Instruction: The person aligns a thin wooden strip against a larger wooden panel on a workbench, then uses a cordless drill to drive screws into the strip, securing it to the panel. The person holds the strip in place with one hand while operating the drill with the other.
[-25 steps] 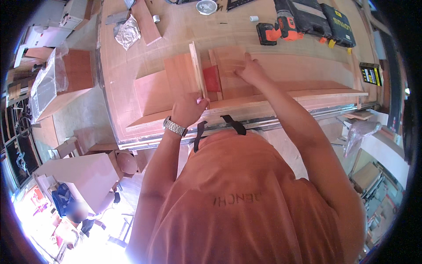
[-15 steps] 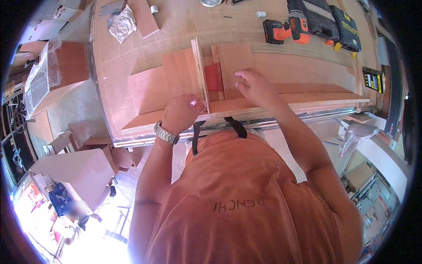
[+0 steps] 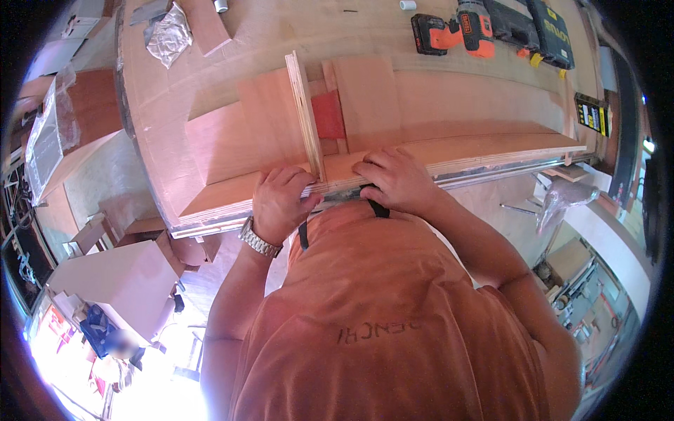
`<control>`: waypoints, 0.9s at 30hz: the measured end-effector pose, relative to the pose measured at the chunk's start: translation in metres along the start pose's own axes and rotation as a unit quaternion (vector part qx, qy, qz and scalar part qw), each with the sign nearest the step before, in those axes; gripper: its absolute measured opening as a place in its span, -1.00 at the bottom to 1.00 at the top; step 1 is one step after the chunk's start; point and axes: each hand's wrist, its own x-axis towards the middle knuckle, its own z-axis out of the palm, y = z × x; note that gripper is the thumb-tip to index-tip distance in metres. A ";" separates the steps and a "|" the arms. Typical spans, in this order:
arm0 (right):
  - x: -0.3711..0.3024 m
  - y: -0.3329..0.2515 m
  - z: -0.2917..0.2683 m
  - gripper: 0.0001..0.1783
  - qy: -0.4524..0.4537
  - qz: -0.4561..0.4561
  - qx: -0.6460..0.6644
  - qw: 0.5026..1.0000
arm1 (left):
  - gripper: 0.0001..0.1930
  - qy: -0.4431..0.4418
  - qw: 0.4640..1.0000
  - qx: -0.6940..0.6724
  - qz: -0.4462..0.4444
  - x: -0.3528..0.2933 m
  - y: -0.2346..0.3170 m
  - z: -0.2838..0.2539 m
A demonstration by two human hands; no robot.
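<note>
My left hand, with a metal watch on the wrist, is closed over the near edge of a long plywood board, just left of an upright plywood panel. My right hand grips the same edge to the right of that panel, fingers on top and thumb at the front. The panel stands crosswise on the board, its layered edge facing up. Behind it lie flat wooden pieces and a red patch, partly hidden by the panel.
Farther back on the worktable are an orange and black cordless drill, dark tool cases, a crumpled plastic bag and a wood strip. A white cabinet stands at lower left. A plastic-wrapped item is at right.
My right hand has come down from above the flat pieces onto the board's near edge. My left hand has shifted from the panel's foot to the edge beside it. The view has moved slightly.
</note>
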 end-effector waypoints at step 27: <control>0.002 0.004 0.015 -0.66 0.106 -0.030 -0.037 0.993 | -0.40 -0.031 0.994 -0.001 0.105 0.011 -0.005 -0.003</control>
